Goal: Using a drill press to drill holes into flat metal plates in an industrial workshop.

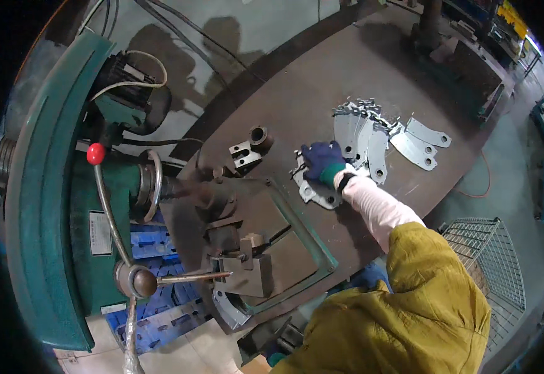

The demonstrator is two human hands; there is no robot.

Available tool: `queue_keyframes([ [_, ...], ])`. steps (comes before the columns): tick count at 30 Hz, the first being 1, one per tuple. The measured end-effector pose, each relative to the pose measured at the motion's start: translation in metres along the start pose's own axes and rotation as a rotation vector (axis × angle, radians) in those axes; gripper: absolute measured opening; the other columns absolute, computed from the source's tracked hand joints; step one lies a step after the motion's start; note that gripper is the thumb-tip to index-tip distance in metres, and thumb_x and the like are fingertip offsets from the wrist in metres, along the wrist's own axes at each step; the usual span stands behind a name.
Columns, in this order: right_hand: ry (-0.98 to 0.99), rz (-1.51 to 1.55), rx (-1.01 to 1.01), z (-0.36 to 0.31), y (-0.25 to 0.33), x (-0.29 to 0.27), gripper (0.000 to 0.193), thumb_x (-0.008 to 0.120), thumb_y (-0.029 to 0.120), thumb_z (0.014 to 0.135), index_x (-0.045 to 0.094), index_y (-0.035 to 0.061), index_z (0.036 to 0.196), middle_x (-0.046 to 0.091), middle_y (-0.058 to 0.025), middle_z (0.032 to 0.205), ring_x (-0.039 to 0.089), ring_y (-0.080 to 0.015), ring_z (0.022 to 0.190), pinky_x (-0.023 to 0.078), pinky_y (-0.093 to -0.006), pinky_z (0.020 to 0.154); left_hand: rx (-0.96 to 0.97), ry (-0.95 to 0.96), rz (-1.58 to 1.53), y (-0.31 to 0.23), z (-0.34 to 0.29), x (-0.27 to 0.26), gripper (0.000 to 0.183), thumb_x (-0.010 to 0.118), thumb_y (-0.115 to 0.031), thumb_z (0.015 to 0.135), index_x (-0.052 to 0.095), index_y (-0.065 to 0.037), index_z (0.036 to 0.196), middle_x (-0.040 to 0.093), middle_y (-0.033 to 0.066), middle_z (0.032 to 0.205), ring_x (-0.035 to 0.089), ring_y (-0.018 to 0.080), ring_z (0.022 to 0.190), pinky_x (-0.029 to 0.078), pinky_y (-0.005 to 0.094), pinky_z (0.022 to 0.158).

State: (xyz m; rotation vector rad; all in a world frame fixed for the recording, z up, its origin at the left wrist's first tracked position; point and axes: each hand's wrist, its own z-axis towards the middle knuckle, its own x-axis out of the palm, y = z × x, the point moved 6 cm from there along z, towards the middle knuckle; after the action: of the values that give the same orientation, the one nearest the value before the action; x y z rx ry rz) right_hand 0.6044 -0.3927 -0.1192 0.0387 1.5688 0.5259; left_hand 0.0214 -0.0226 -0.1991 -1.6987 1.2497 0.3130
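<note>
Resting on silver plates [317,197] at two o'clock: the gloved right hand [322,162], eight o'clock from a fanned pile [377,153]. The left hand [276,359] barely shows at six; I can't tell either one's grip. Nine o'clock, a drill press [38,212].

Muted indoor light falls across a brown tabletop [297,93], where metal plates [362,137] catch pale glints. Dark, soft-edged shadows [153,56] spread over the grey wall [278,25], while a white streak of glare [533,43] flares at upper right. Fisheye distortion bows the green machine [38,206] at left; black vignetting swallows the corners.
</note>
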Motion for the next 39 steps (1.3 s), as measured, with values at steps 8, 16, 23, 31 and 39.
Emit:
queue_keyframes([
  [8,0.428,0.206,0.05,-0.046,0.021,-0.03,0.076,0.066,0.058,0.075,0.05,0.0144,0.136,0.058,-0.0179,0.123,0.055,-0.0373,0.117,0.04,-0.057,0.098,-0.027,0.146,-0.013,-0.032,0.004,0.046,0.053,0.068,-0.025,0.089,0.051,-0.001,0.133,0.066,0.0153,0.115,0.064,0.0314,0.095,0.053,0.043,0.082],
  [16,0.001,-0.032,0.345,0.07,-0.172,-0.09,0.064,0.063,0.057,0.076,0.054,0.0235,0.129,0.054,-0.0128,0.134,0.048,-0.0342,0.127,0.037,-0.0514,0.102,-0.119,0.158,0.008,-0.033,-0.009,0.031,0.052,0.067,-0.025,0.089,0.052,-0.001,0.132,0.066,0.015,0.115,0.064,0.0316,0.096,0.053,0.0435,0.082],
  [23,0.085,0.133,0.27,0.057,-0.149,-0.064,0.041,0.066,0.043,0.075,0.058,0.0264,0.111,0.064,-0.0122,0.112,0.061,-0.0352,0.105,0.048,-0.0469,0.088,-0.185,0.173,0.011,-0.014,-0.024,0.023,0.05,0.067,-0.024,0.089,0.053,-0.001,0.131,0.066,0.0147,0.115,0.064,0.0318,0.097,0.052,0.0439,0.083],
  [31,-0.006,0.014,0.33,0.014,-0.112,-0.046,0.044,0.059,0.035,0.078,0.059,0.0248,0.12,0.069,-0.0084,0.106,0.066,-0.0304,0.102,0.049,-0.0479,0.08,-0.15,0.245,0.032,-0.033,-0.01,0.036,0.048,0.067,-0.024,0.089,0.054,-0.002,0.13,0.065,0.0145,0.115,0.064,0.0319,0.098,0.052,0.0444,0.084],
  [39,-0.359,0.239,0.231,-0.015,-0.155,-0.113,0.086,0.07,0.058,0.072,0.042,0.0231,0.145,0.054,-0.0189,0.135,0.052,-0.0381,0.125,0.042,-0.0506,0.1,-0.146,0.289,0.03,-0.037,-0.005,0.043,0.047,0.067,-0.024,0.089,0.055,-0.002,0.128,0.065,0.0142,0.115,0.063,0.0321,0.099,0.052,0.0449,0.084],
])
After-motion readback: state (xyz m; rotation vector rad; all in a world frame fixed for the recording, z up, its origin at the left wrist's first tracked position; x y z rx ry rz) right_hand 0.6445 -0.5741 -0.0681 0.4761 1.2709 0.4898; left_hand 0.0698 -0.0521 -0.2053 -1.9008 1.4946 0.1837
